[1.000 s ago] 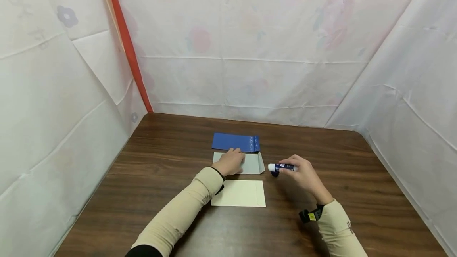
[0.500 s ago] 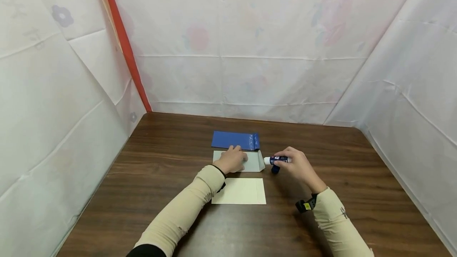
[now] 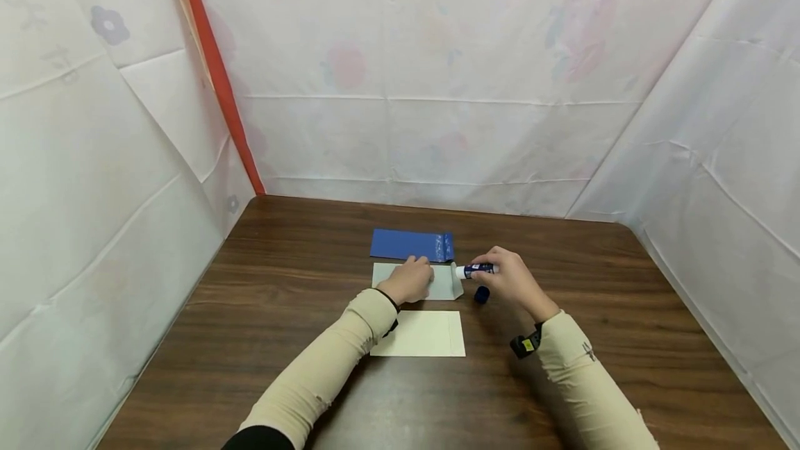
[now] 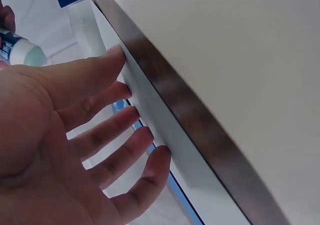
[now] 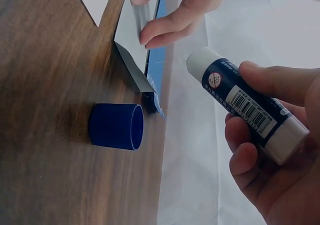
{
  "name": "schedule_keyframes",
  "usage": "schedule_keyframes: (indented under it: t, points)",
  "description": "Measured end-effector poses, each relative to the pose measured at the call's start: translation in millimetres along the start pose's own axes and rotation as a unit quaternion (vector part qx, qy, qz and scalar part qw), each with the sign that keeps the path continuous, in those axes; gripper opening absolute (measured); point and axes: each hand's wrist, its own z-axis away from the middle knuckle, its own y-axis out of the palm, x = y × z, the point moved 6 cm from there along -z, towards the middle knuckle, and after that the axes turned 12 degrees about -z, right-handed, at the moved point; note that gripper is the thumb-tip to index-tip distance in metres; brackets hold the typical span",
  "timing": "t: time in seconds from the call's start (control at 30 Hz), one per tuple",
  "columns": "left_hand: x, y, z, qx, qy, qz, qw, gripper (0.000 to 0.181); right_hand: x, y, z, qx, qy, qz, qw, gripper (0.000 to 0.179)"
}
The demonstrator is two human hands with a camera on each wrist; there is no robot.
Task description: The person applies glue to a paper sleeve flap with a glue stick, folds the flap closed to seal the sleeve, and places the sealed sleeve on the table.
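Note:
My left hand [image 3: 409,280] rests its spread fingertips on a pale grey-green envelope [image 3: 442,283], whose flap [image 5: 134,70] stands raised at the right end. In the left wrist view the thumb and fingers [image 4: 135,185] touch the paper with gaps between them. My right hand [image 3: 509,280] grips an uncapped glue stick [image 3: 476,270] between thumb and fingers. Its white end [image 5: 202,62] points left and overlaps the flap's edge in the head view. The dark blue cap [image 5: 116,126] lies on the table just right of the envelope.
Behind the grey-green envelope lies a blue envelope [image 3: 403,244] with shiny streaks around its open flap. A cream envelope [image 3: 425,335] lies in front. The brown wooden table [image 3: 262,311] is enclosed by white sheets [image 3: 300,137] at the back and sides.
My right hand has carried the glue stick left and slightly away from me, from beyond the cap up to the envelope flap. The left hand has stayed on the envelope.

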Motion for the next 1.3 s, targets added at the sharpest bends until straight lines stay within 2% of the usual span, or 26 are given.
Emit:
schedule_keyframes:
  t: [0.23,0.47,0.67,0.9,1.1,1.3]
  points:
    - [2.1,0.6,-1.0,0.005,0.003,0.004,1.0000,0.030,-2.1,4.7,-13.6,0.014,0.007,0.021,0.9997,0.021]
    - [4.3,3.2,-2.1,0.021,-0.012,0.007,0.9997,0.033,-5.0,17.0,-25.4,0.039,0.023,0.039,0.9982,0.020]
    - [6.2,6.0,-5.0,0.017,-0.016,0.003,0.9997,0.043,-7.3,27.2,-36.4,0.064,0.018,0.066,0.9955,0.021]
    - [-4.1,1.7,-6.0,0.029,0.009,-0.013,0.9995,0.042,-10.3,30.1,-38.9,0.080,0.014,0.091,0.9926,0.020]
    - [-8.7,-0.2,-7.1,0.040,0.003,-0.008,0.9992,0.042,-10.3,29.4,-39.2,0.086,0.017,0.108,0.9902,0.022]
    - [-10.2,2.2,-4.9,0.042,0.011,-0.001,0.9991,0.041,-12.3,34.1,-38.1,0.091,0.042,0.128,0.9866,0.023]
